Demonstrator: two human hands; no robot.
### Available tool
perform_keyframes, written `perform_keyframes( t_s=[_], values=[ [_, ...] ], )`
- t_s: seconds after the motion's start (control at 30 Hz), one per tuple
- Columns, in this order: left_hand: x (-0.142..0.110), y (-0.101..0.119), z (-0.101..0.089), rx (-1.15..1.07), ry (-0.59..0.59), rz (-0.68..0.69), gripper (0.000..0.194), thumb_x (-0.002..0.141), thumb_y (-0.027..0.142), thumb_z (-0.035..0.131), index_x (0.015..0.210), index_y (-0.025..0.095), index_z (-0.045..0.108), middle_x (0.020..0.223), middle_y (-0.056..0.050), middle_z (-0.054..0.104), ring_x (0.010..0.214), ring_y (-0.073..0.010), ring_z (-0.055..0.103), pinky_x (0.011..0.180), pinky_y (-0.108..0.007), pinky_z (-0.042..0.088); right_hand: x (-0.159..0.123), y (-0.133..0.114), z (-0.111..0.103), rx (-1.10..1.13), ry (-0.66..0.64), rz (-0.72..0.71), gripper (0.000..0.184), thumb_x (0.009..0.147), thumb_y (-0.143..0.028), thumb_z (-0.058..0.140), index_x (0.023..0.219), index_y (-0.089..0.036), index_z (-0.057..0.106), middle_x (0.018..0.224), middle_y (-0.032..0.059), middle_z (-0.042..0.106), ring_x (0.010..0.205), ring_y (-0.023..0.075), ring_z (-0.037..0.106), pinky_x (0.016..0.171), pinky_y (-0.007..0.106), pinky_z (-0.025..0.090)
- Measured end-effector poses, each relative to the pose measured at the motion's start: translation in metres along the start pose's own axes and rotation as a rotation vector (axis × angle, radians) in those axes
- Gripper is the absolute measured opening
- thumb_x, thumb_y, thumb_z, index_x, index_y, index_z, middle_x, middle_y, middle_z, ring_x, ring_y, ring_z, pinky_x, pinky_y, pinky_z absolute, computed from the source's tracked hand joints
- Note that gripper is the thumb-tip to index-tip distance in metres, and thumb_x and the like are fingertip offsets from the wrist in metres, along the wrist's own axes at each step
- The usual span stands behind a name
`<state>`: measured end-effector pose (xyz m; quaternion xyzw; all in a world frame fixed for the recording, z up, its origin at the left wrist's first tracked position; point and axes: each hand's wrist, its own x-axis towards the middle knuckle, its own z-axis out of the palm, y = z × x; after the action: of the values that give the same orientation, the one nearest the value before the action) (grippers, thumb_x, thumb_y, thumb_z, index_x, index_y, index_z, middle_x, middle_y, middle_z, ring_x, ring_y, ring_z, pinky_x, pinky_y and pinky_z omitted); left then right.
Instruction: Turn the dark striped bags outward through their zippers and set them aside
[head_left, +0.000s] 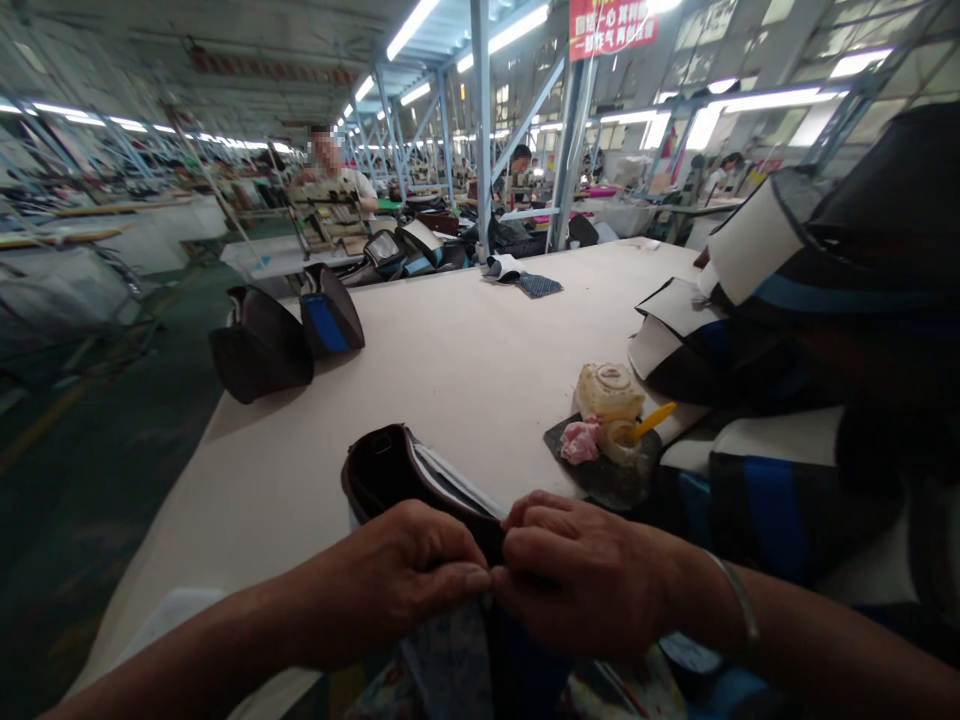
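Note:
A dark bag piece (379, 465) with a brown edge and a white inner layer lies at the near edge of the table, its opening facing up. My left hand (420, 565) pinches the near edge of it between thumb and fingers. Right beside it, my right hand (570, 570) has its fingers curled tightly on the same edge, and the thumbs nearly meet. The spot between the fingertips is too small and dark to make out. Below the hands, the lower part of the piece hangs in shadow.
A pale table (465, 350) spreads ahead. Two black bag pieces (259, 345) stand at its left edge. On a dark board (559, 440) are a glue-crusted container (609, 390), a yellow handle (655, 422) and a pink crumpled wad (579, 441). Bag pieces (780, 500) are piled at right. A co-worker (341, 175) sits beyond.

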<state>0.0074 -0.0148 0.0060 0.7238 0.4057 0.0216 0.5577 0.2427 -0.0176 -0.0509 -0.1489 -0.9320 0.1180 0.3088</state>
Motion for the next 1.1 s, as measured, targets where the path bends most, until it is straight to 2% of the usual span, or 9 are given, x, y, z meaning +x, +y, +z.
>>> perform_keyframes(
  t_s=[0.1,0.23,0.3,0.43,0.6,0.77,0.93,1.03,1.1],
  values=[
    [-0.002,-0.005,0.010,0.194,0.126,0.106,0.025,0.099,0.034,0.053,0.083,0.017,0.062,0.076,0.003,0.056,0.069,-0.0114,0.048,0.062,-0.023,0.035,0.001,-0.002,-0.009,0.215,0.045,-0.038,0.009,0.091,-0.020,0.051,0.085,-0.017,0.058,0.086,0.0084,0.058,0.077,0.0166,0.054,0.072,0.031,0.051],
    [-0.006,-0.016,0.023,0.458,0.291,0.365,0.019,0.100,0.023,0.046,0.085,0.019,0.056,0.082,0.001,0.059,0.071,-0.0119,0.051,0.064,-0.026,0.032,0.009,-0.007,-0.025,0.516,0.053,0.242,0.014,0.097,-0.025,0.052,0.088,-0.015,0.057,0.091,0.0078,0.060,0.078,0.0136,0.056,0.071,0.026,0.047],
    [-0.005,-0.020,0.027,0.528,0.344,0.436,0.019,0.100,0.020,0.044,0.084,0.019,0.054,0.080,0.001,0.057,0.069,-0.0124,0.050,0.063,-0.028,0.030,0.015,-0.010,-0.030,0.458,-0.062,0.361,0.012,0.097,-0.024,0.056,0.090,-0.016,0.060,0.090,0.0058,0.059,0.079,0.0136,0.054,0.072,0.027,0.045],
    [-0.007,-0.020,0.019,0.494,0.336,0.456,0.019,0.101,0.021,0.047,0.084,0.019,0.054,0.079,0.002,0.055,0.069,-0.0122,0.049,0.062,-0.028,0.030,0.021,-0.012,-0.031,0.396,-0.225,0.377,0.008,0.092,-0.018,0.056,0.085,-0.017,0.060,0.087,0.0028,0.056,0.077,0.0133,0.053,0.071,0.027,0.041],
    [-0.020,-0.021,0.001,0.293,0.144,0.275,0.023,0.104,0.029,0.046,0.088,0.020,0.058,0.085,0.002,0.057,0.076,-0.0119,0.051,0.066,-0.023,0.037,0.012,-0.012,-0.015,0.345,-0.139,0.380,0.004,0.090,-0.019,0.058,0.087,-0.017,0.057,0.085,0.0010,0.054,0.074,0.0131,0.049,0.070,0.027,0.037],
    [-0.021,-0.023,-0.003,0.734,0.342,0.503,0.023,0.102,0.014,0.039,0.083,0.018,0.051,0.080,-0.001,0.055,0.071,-0.0162,0.045,0.063,-0.032,0.028,0.014,-0.014,-0.008,0.173,-0.028,0.317,0.005,0.090,-0.014,0.053,0.087,-0.016,0.054,0.083,0.0024,0.055,0.074,0.0148,0.049,0.069,0.029,0.035],
    [-0.014,0.003,-0.036,1.112,0.638,0.681,0.019,0.104,0.018,0.046,0.088,0.018,0.056,0.082,-0.001,0.059,0.077,-0.0194,0.050,0.073,-0.036,0.030,0.039,-0.018,-0.020,-0.284,0.255,0.170,0.017,0.093,-0.010,0.047,0.080,-0.015,0.055,0.077,0.0056,0.053,0.073,0.0187,0.045,0.072,0.036,0.031],
    [-0.010,0.000,-0.054,1.186,0.656,0.693,0.015,0.105,0.019,0.047,0.096,0.019,0.059,0.101,-0.003,0.067,0.094,-0.0218,0.057,0.083,-0.037,0.034,0.049,-0.019,-0.003,-0.467,0.289,0.155,0.020,0.091,-0.008,0.046,0.075,-0.017,0.053,0.075,0.0056,0.050,0.072,0.0206,0.042,0.072,0.039,0.029],
    [-0.008,-0.019,-0.059,1.194,0.564,0.624,0.014,0.105,0.019,0.048,0.097,0.019,0.059,0.105,-0.004,0.068,0.098,-0.0225,0.058,0.086,-0.037,0.034,0.051,-0.014,0.022,-0.487,0.222,0.194,0.017,0.089,-0.009,0.047,0.076,-0.019,0.052,0.077,0.0054,0.050,0.072,0.0215,0.042,0.071,0.039,0.030]
  ],
)
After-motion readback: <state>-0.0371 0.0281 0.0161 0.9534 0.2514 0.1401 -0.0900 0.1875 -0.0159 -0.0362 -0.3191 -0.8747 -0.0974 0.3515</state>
